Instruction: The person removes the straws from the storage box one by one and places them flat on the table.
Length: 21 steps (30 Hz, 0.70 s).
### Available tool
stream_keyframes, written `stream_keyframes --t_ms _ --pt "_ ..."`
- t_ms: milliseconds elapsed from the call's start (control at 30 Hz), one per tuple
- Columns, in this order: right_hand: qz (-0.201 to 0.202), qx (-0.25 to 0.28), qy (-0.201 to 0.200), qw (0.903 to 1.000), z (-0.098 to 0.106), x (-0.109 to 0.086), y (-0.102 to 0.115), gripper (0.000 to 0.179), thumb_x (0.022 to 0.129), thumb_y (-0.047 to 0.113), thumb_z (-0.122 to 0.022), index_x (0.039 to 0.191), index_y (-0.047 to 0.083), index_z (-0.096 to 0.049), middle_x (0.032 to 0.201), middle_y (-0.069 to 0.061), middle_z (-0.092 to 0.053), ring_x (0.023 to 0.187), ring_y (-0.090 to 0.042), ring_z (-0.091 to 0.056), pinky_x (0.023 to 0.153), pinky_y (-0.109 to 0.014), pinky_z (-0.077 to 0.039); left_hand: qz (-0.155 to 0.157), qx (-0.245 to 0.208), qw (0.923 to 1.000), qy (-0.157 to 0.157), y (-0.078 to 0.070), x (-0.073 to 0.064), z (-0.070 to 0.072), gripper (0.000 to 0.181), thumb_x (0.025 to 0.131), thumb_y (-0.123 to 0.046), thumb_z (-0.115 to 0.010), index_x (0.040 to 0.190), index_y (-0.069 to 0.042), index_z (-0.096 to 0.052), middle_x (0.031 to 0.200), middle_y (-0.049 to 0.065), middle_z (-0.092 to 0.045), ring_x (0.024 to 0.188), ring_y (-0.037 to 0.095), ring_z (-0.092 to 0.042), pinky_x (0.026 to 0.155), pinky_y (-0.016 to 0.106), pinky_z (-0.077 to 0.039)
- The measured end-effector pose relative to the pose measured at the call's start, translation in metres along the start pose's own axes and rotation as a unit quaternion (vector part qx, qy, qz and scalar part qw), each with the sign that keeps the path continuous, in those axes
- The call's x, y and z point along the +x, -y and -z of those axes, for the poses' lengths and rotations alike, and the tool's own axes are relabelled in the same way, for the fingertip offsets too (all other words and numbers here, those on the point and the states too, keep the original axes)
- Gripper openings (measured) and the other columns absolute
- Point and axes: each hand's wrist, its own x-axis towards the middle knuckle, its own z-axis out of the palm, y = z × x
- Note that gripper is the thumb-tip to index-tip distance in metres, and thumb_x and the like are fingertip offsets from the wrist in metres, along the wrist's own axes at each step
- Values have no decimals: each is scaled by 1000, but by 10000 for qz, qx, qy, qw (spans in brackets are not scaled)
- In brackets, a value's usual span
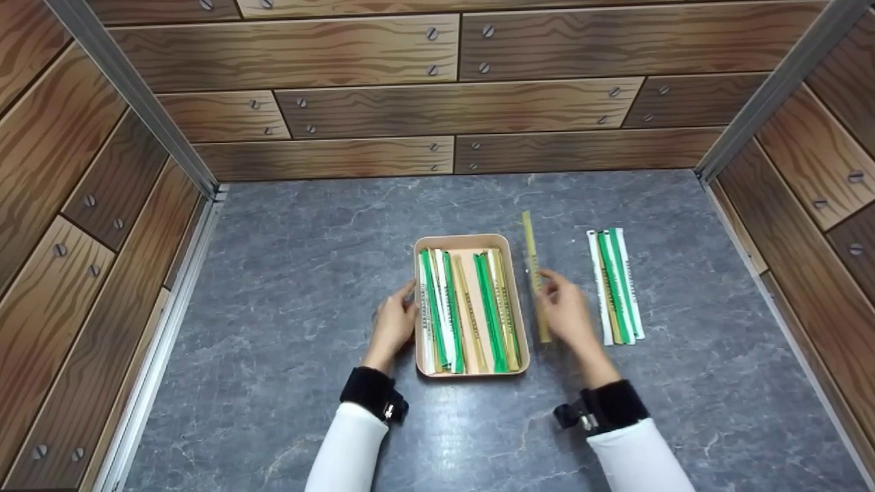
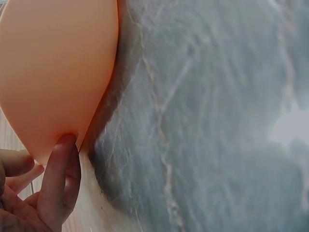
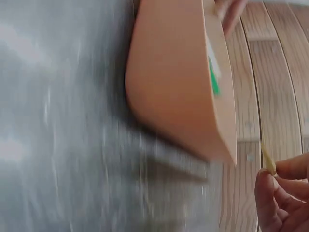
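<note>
The tray (image 1: 462,242) stands on the desk (image 1: 287,294) with sticks (image 1: 441,314) in it, my left grip (image 1: 396,320) at its left side. To its right, my right grip (image 1: 566,309) holds a single stick (image 1: 531,249); farther right, more sticks (image 1: 616,287) lie.

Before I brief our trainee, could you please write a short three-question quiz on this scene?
1. What colour is the slim packet pinched by the right hand?
2. True or false: the left hand is touching the side of the tray.
3. Where does the separate row of packets lie?
A) Inside the tray
B) On the tabletop, to the right of the right hand
C) On the tabletop, to the left of the tray

Key: 1. Yellowish gold. 2. True. 3. B.
</note>
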Motion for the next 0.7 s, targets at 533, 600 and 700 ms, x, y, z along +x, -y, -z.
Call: stream_keyframes --t_ms 533,600,700 --pt "-1696 -1684 125 9709 37 3 -62 34 89 12 -50 122 8 -58 95 -12 -64 70 -30 -60 49 -41 -44 -101 105 9999 -45 -1 0 0 50 84 -3 -58 133 -11 -48 91 14 -64 62 17 -54 59 34 -45" --pt "-1762 -1797 112 9678 37 4 -66 33 89 12 -50 121 8 -59 96 -13 -64 72 -32 -60 51 -43 -45 -110 136 9998 -57 -2 0 0 50 84 -4 -58 133 -11 -48 88 13 -64 62 16 -55 59 33 -45" --pt "-1849 -1942 103 9633 36 6 -69 32 88 12 -52 119 8 -60 102 -17 -63 77 -37 -59 54 -46 -45 -96 147 9998 -80 -2 0 0 50 84 -4 -59 132 -11 -49 85 11 -64 62 16 -55 58 33 -46"
